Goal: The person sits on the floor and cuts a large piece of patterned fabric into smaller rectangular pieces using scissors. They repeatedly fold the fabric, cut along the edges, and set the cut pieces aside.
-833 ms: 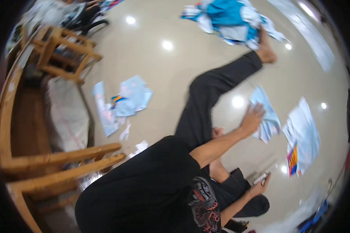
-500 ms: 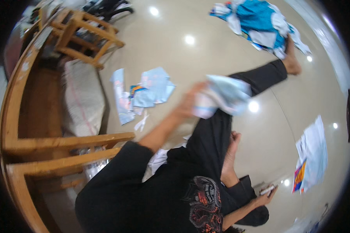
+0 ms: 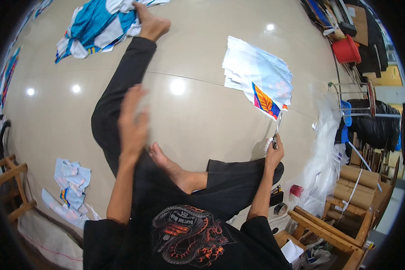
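Note:
My left hand (image 3: 134, 121) hangs over my bent left leg, slightly blurred, with fingers stretched out and nothing in it. In my right hand (image 3: 274, 155), above my right knee, is a pair of scissors (image 3: 276, 128) pointing away from me. The blade tips reach the near corner of a fanned stack of pale blue cloth pieces (image 3: 256, 67) on the floor. One corner of the stack carries a bright orange, red and blue leaf print. I cannot tell whether the blades touch the cloth.
A teal and white cloth heap (image 3: 99, 27) lies by my left foot. Pale blue scraps (image 3: 72, 180) are on the floor at left, near a wooden stool (image 3: 13, 184). On the right are clear plastic sheeting (image 3: 319, 157), a red bucket (image 3: 346, 49), brown rolls (image 3: 353, 186) and a wooden frame (image 3: 328, 229).
The view has swung to the right. The pale blue cloth that my left hand held is out of it now. My right hand has brought the scissors up to the cloth stack.

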A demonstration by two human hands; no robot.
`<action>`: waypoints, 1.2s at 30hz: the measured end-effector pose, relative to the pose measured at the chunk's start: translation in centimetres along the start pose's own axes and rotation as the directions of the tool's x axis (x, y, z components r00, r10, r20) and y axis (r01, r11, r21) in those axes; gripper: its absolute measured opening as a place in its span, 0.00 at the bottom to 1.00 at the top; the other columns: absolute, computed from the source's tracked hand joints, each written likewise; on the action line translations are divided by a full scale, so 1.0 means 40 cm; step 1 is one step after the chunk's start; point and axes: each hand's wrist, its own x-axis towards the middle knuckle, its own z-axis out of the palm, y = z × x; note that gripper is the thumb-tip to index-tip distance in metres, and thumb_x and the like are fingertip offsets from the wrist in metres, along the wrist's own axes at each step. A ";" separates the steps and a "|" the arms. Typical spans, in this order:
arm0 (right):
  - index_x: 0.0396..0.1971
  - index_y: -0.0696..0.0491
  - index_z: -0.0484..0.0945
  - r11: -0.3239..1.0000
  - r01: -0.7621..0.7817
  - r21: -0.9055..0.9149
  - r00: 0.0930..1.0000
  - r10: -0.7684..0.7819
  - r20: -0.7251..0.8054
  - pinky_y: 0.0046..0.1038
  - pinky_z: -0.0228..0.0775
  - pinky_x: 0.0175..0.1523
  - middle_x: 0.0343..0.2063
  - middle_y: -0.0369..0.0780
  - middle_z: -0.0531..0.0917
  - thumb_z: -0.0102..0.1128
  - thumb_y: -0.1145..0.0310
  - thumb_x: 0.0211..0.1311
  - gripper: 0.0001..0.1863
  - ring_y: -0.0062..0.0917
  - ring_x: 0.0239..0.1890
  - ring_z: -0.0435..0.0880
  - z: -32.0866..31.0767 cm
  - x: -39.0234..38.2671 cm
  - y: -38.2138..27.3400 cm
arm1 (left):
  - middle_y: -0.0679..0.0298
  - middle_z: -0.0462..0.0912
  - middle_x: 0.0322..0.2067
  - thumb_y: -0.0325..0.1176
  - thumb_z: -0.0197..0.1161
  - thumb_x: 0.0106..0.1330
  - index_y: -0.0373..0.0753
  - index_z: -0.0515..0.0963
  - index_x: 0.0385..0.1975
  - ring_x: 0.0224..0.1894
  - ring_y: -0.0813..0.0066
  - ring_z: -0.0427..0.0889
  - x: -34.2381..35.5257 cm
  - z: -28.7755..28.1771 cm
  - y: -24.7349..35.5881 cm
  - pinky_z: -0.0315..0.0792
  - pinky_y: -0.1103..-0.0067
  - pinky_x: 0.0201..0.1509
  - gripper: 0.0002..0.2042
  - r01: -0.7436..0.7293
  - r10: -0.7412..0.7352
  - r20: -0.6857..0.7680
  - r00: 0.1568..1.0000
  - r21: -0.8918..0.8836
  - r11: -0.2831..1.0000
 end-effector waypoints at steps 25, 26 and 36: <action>0.42 0.59 0.88 0.950 -0.272 0.155 0.962 0.263 0.075 0.37 0.78 0.51 0.38 0.49 0.90 0.70 0.47 0.64 0.26 0.40 0.43 0.90 0.094 0.510 0.210 | 0.59 0.87 0.44 0.44 0.67 0.70 0.42 0.86 0.35 0.53 0.56 0.82 0.486 0.997 -0.037 0.68 0.58 0.59 0.12 0.229 -0.299 0.088 0.950 0.453 0.861; 0.40 0.58 0.89 0.937 -0.349 0.031 0.935 0.345 0.082 0.38 0.79 0.51 0.38 0.49 0.90 0.71 0.43 0.61 0.28 0.41 0.43 0.90 0.113 0.544 0.208 | 0.59 0.88 0.41 0.44 0.67 0.70 0.41 0.85 0.35 0.51 0.57 0.83 0.486 0.990 -0.036 0.68 0.59 0.58 0.12 0.241 -0.307 0.092 0.947 0.427 0.871; 0.27 0.57 0.85 0.954 -0.284 0.097 0.958 0.285 0.004 0.35 0.78 0.41 0.28 0.44 0.88 0.70 0.54 0.58 0.18 0.32 0.29 0.86 0.188 0.578 0.167 | 0.56 0.87 0.30 0.38 0.65 0.69 0.38 0.79 0.30 0.36 0.55 0.84 0.470 0.911 -0.080 0.72 0.62 0.49 0.11 0.219 -0.252 0.091 0.963 0.276 0.936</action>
